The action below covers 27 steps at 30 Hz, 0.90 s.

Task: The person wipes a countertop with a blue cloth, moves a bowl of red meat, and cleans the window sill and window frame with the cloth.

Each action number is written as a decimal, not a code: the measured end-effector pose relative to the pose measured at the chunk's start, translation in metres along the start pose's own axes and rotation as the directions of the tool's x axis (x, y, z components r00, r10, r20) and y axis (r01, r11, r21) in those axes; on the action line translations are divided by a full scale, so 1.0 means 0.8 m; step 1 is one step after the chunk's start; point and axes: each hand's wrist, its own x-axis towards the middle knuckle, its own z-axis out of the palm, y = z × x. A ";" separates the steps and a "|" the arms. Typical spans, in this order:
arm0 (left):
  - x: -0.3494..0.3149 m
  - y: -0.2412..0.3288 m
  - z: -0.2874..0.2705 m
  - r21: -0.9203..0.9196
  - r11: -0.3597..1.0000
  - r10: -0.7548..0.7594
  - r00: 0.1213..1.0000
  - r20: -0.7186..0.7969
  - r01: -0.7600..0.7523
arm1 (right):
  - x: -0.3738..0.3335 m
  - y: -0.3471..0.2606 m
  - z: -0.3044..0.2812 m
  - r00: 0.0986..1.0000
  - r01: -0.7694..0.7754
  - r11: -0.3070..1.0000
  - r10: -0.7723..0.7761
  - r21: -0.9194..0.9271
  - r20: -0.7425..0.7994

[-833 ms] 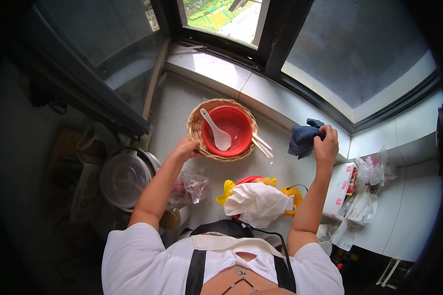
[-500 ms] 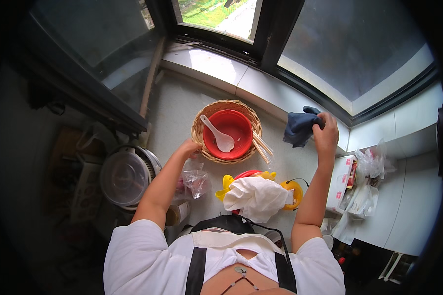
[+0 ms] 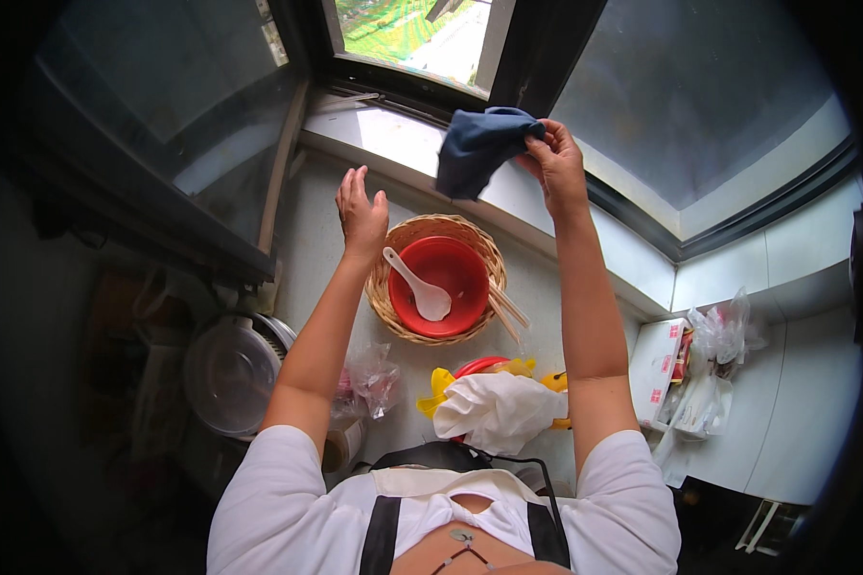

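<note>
My right hand (image 3: pixel 556 163) pinches a dark blue cloth (image 3: pixel 484 149) by its right end. The cloth hangs in the air over the white window ledge (image 3: pixel 393 134). To the left, my left hand (image 3: pixel 360 213) is raised with nothing in it, its fingers stretched out and the thumb apart. It is just beyond the upper left rim of a wicker basket (image 3: pixel 382 302). Inside the basket is a red bowl (image 3: pixel 460 264) with a white spoon (image 3: pixel 430 299) resting in it. Pale chopsticks (image 3: pixel 508 305) lean over the basket's right rim.
Nearer me lie a crumpled white cloth (image 3: pixel 494 412) and yellow items (image 3: pixel 439 385). A clear plastic bag (image 3: pixel 372 379) and a lidded container (image 3: pixel 228 374) are at the left. A white box (image 3: pixel 660 369) and plastic bags (image 3: pixel 724 331) stand right. Dark window frames (image 3: pixel 537 53) edge the ledge.
My right hand has carried the blue cloth up and left over the ledge. My left hand has left the basket's rim and moved farther away from me.
</note>
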 end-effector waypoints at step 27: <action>0.079 -0.020 0.185 0.228 0.891 0.186 0.774 0.606 -0.393 | 0.028 0.216 -0.034 0.910 0.414 0.270 -0.100 -0.869 0.402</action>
